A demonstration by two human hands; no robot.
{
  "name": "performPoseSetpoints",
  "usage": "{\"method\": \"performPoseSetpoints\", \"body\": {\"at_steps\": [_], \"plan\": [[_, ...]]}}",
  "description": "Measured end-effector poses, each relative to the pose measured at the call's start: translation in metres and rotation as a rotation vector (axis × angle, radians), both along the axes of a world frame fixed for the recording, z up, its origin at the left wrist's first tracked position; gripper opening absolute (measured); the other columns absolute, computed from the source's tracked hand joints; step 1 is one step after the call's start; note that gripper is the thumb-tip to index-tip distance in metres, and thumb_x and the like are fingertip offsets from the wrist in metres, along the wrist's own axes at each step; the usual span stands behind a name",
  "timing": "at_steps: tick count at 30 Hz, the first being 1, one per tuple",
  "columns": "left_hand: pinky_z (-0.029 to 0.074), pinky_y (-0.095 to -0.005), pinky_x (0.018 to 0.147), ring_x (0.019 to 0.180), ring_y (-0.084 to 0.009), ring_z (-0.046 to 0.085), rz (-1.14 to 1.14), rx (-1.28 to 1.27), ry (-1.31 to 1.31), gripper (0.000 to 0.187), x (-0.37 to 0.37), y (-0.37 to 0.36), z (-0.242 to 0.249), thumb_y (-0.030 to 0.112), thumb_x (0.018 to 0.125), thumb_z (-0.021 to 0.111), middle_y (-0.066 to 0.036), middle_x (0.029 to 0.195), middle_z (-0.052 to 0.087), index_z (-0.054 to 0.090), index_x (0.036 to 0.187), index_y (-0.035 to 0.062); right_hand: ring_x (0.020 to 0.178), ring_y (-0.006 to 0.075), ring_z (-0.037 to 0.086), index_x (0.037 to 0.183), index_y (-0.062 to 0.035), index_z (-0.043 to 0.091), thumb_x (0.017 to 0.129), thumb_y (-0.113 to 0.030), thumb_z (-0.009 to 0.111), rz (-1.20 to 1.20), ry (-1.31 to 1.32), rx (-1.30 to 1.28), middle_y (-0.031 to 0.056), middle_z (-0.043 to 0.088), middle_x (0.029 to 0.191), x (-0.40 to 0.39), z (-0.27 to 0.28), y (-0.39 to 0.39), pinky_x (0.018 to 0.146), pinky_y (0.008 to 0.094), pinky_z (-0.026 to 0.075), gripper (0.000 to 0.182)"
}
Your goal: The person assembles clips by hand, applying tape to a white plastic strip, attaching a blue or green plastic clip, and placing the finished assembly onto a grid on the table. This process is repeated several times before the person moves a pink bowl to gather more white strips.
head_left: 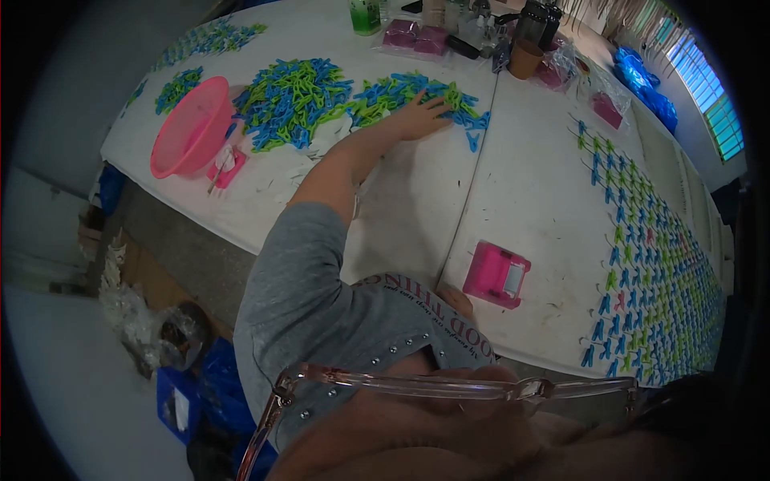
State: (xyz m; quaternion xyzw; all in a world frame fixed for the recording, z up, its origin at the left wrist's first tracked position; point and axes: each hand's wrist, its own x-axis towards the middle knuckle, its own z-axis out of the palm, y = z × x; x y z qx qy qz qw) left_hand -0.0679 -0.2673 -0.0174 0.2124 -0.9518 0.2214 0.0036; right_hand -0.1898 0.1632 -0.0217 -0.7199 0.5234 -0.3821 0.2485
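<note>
My left hand (423, 117) reaches forward over a loose spread of blue and green clothespins (385, 94). Its fingers are spread and lie flat on the clothespins at the right end of that spread. At the table edge, close to my body, a small part of my right hand (456, 302) shows; its fingers are mostly hidden. To the right of it lies a flat pink plastic device (497, 274) with a pale grey panel. A large heap of clothespins (293, 100) sits left of my left hand, with white scraps (330, 135) in front.
A pink basin (192, 128) tilts at the left, beside a small pink item (227, 164). Rows of clothespins (642, 264) cover the table's right side. Bottles, a brown cup (525, 59) and pink packets (415, 37) stand at the back. Bags (220, 385) lie on the floor.
</note>
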Motion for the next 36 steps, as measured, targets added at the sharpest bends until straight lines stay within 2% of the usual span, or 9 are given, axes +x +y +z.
{"method": "performPoseSetpoints", "body": {"at_steps": [4, 7, 9, 12, 16, 24, 31, 33, 36], "plan": [[0.015, -0.0596, 0.112, 0.142, -0.0288, 0.020, 0.132, -0.069, -0.082, 0.050, 0.026, -0.017, 0.051, 0.037, 0.091, 0.054, -0.011, 0.151, 0.027, 0.044, 0.138, 0.0240, 0.070, 0.0325, 0.059, 0.081, -0.0066, 0.062, 0.070, -0.022, 0.063, -0.052, 0.010, -0.032, 0.0134, 0.056, 0.073, 0.003, -0.003, 0.003, 0.064, 0.0420, 0.046, 0.019], [0.025, -0.0508, 0.111, 0.136, -0.0310, 0.031, 0.279, 0.034, 0.248, 0.057, 0.066, -0.017, 0.075, 0.049, 0.090, 0.053, -0.012, 0.149, 0.030, 0.045, 0.137, 0.0176, 0.071, 0.0325, 0.059, 0.083, -0.0058, 0.062, 0.072, -0.020, 0.065, -0.039, -0.042, 0.016, 0.0133, 0.055, 0.072, 0.003, 0.010, 0.002, 0.063, 0.0425, 0.046, 0.018], [0.039, -0.0422, 0.101, 0.122, -0.0326, 0.048, 0.540, 0.660, 0.337, 0.069, 0.101, -0.002, 0.087, 0.056, 0.084, 0.058, -0.014, 0.142, 0.038, 0.048, 0.133, 0.0095, 0.067, 0.0309, 0.059, 0.080, -0.0047, 0.060, 0.075, -0.018, 0.068, -0.022, -0.058, 0.065, 0.0128, 0.054, 0.069, 0.004, 0.021, -0.001, 0.060, 0.0413, 0.045, 0.016], [0.047, -0.0378, 0.090, 0.108, -0.0340, 0.055, 0.656, 0.628, 0.249, 0.069, 0.140, 0.030, 0.065, 0.054, 0.081, 0.062, -0.018, 0.132, 0.044, 0.051, 0.128, 0.0035, 0.062, 0.0289, 0.057, 0.074, -0.0035, 0.056, 0.076, -0.016, 0.071, -0.056, -0.066, 0.092, 0.0123, 0.053, 0.066, 0.014, 0.035, -0.004, 0.057, 0.0399, 0.044, 0.020], [0.047, -0.0388, 0.089, 0.106, -0.0335, 0.055, 0.605, 0.477, 0.502, 0.064, 0.167, 0.064, 0.032, 0.049, 0.080, 0.066, -0.020, 0.125, 0.045, 0.055, 0.121, 0.0017, 0.059, 0.0281, 0.055, 0.068, -0.0034, 0.052, 0.075, -0.016, 0.073, -0.113, 0.003, 0.027, 0.0118, 0.051, 0.063, 0.021, 0.026, -0.004, 0.054, 0.0388, 0.042, 0.025], [0.050, -0.0345, 0.081, 0.100, -0.0284, 0.057, 0.164, 0.815, 0.569, 0.029, 0.169, 0.104, 0.052, 0.005, 0.080, 0.068, -0.015, 0.125, 0.043, 0.058, 0.107, 0.0076, 0.052, 0.0245, 0.050, 0.065, -0.0025, 0.054, 0.076, -0.009, 0.073, -0.204, 0.043, -0.129, 0.0111, 0.047, 0.057, 0.030, 0.025, -0.006, 0.048, 0.0345, 0.038, 0.022], [0.050, -0.0327, 0.081, 0.096, -0.0208, 0.060, 0.032, 0.948, 0.473, 0.011, 0.158, 0.136, 0.063, 0.008, 0.085, 0.063, -0.010, 0.118, 0.058, 0.064, 0.095, 0.0052, 0.055, 0.0294, 0.053, 0.066, -0.0054, 0.053, 0.074, -0.015, 0.074, -0.233, 0.083, -0.064, 0.0109, 0.050, 0.059, 0.031, 0.025, -0.004, 0.051, 0.0381, 0.042, 0.024], [0.049, -0.0301, 0.083, 0.098, -0.0172, 0.061, 0.196, 1.498, 0.491, 0.012, 0.161, 0.141, 0.076, 0.012, 0.088, 0.062, -0.008, 0.113, 0.064, 0.068, 0.096, 0.0047, 0.054, 0.0295, 0.053, 0.066, -0.0051, 0.053, 0.075, -0.014, 0.073, -0.235, 0.115, -0.079, 0.0112, 0.050, 0.059, 0.031, 0.026, -0.005, 0.051, 0.0381, 0.042, 0.024], [0.049, -0.0281, 0.084, 0.099, -0.0152, 0.061, 0.112, 1.545, 0.401, 0.018, 0.168, 0.119, 0.090, 0.015, 0.088, 0.063, -0.008, 0.114, 0.064, 0.069, 0.101, 0.0039, 0.052, 0.0250, 0.050, 0.065, -0.0023, 0.053, 0.077, -0.009, 0.071, -0.241, 0.069, -0.102, 0.0110, 0.047, 0.058, 0.034, 0.031, -0.006, 0.048, 0.0344, 0.038, 0.023]]}}
